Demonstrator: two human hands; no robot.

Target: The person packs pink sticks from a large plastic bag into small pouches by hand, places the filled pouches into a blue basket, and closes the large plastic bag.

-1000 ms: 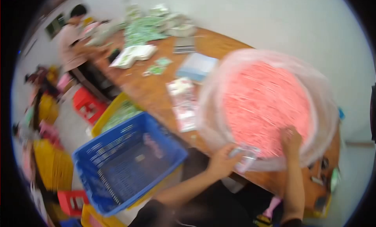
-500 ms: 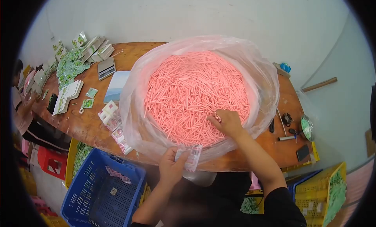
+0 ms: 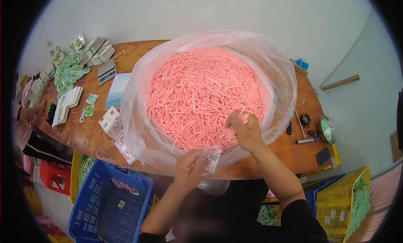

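Observation:
A large clear plastic bag (image 3: 282, 90) lies open on the table, full of short pink sticks (image 3: 201, 88). At its front edge my left hand (image 3: 187, 167) pinches a small clear packet with pink and white print (image 3: 213, 157). Over the right front part of the heap is my right hand (image 3: 247, 129), its fingers curled round some pink sticks. More printed packets (image 3: 112, 124) lie left of the bag.
A blue basket (image 3: 145, 188) stands below the table's left front edge. Green packets (image 3: 69, 75), a scale (image 3: 106, 70) and a person's arm (image 3: 31, 111) are at left. A phone (image 3: 323, 156) and yellow crate (image 3: 336, 192) are at right.
The view swung right, then settled over the bag. My right hand has risen slightly with sticks showing in its fingers; my left hand still holds the packet, now slightly higher and further right.

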